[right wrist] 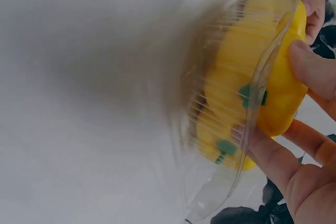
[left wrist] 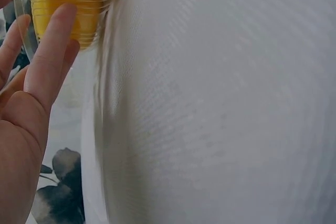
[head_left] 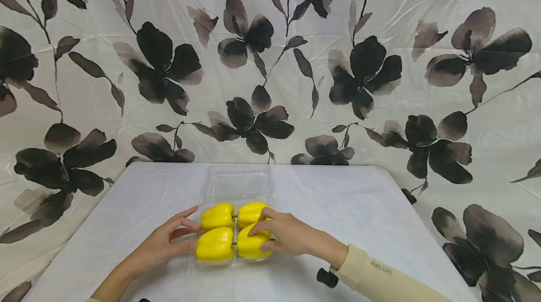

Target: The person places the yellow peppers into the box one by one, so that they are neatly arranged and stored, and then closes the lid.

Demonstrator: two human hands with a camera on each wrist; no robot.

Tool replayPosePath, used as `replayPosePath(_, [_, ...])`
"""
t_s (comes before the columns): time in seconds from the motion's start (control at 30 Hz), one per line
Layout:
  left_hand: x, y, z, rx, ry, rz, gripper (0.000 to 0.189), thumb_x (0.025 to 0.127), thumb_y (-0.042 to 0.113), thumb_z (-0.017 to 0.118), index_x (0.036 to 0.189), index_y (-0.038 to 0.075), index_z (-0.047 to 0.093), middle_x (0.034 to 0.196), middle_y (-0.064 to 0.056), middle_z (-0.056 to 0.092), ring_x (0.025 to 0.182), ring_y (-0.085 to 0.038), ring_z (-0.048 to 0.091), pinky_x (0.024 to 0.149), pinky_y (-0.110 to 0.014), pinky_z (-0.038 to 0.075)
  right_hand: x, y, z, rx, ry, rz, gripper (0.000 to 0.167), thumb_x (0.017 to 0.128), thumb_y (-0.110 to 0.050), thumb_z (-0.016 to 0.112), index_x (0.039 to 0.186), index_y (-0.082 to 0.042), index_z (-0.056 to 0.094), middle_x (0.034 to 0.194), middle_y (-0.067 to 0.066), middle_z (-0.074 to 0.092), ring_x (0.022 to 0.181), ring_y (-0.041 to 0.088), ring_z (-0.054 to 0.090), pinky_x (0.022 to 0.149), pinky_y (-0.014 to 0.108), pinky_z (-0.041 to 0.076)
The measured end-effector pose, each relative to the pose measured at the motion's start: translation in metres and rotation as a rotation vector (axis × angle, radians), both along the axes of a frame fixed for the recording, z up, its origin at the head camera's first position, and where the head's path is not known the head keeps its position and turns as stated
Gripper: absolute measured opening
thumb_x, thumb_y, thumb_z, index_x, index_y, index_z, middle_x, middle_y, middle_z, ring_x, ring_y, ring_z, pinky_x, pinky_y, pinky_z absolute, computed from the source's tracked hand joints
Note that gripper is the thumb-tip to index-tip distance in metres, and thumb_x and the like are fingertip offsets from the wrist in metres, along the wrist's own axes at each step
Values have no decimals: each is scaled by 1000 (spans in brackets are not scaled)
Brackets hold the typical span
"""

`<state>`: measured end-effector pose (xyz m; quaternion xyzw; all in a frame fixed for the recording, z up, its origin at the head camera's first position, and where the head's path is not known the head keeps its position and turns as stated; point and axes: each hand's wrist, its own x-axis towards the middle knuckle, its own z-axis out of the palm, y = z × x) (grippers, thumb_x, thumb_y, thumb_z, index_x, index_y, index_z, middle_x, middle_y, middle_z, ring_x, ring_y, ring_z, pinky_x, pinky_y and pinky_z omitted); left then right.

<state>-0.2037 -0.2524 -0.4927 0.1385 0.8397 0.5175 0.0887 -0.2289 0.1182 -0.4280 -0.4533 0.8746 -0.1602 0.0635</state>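
Several yellow bell peppers with green stems sit in two rows inside a clear plastic clamshell container. Its transparent lid lies folded back, away from me. My right hand grips the front right pepper between thumb and fingers. In the right wrist view, the thumb presses that pepper while another finger reaches inside the container rim beside the stems. At the container's left side, my left hand has its fingers loosely extended, with the thumb against the ribbed wall in the left wrist view.
A white cloth covers the table. Behind and around it hangs a pale curtain printed with dark flowers. A small black object shows by the right sleeve.
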Motion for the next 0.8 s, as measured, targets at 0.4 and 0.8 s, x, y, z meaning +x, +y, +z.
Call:
replayPosePath(0.4, [2,0,2,4,-1,8,40,94,30,84,123,12,64,176,-11,22,143,-44,52,118,-62,42,6,-5,-4,38,59,-36,38,91,-31,86,127,-30,76,117,-5,56,81,3,53,73,18,48])
replayPosePath(0.8, [-1,2,2,-1,-22,25,42,93,32,85,123,12,64,176,-10,22,143,-44,51,119,-65,40,-1,-4,-3,39,116,8,39,90,-33,88,127,-28,79,113,-5,66,91,2,57,79,16,50])
